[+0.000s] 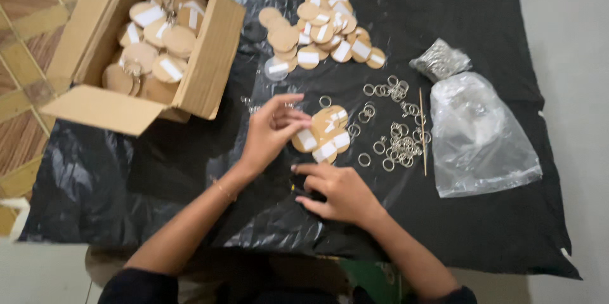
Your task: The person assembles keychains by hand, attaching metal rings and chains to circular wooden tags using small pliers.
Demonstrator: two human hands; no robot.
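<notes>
Count of goods on the black sheet: two hands, one box, two bags, one stick.

One open cardboard box holding a dozen or so round wooden discs; a far pile of about twenty more, a near cluster of roughly five; metal split rings loose, some thirty, too tangled to count exactly; one thin stick; one clear bag; one small bag of rings; left hand, right hand.

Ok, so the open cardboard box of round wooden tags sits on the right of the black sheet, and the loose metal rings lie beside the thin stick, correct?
Not quite. The head view shows the cardboard box of round wooden tags at the left of the black sheet, not the right. The rest stands: the loose metal rings lie beside the thin stick.
</notes>
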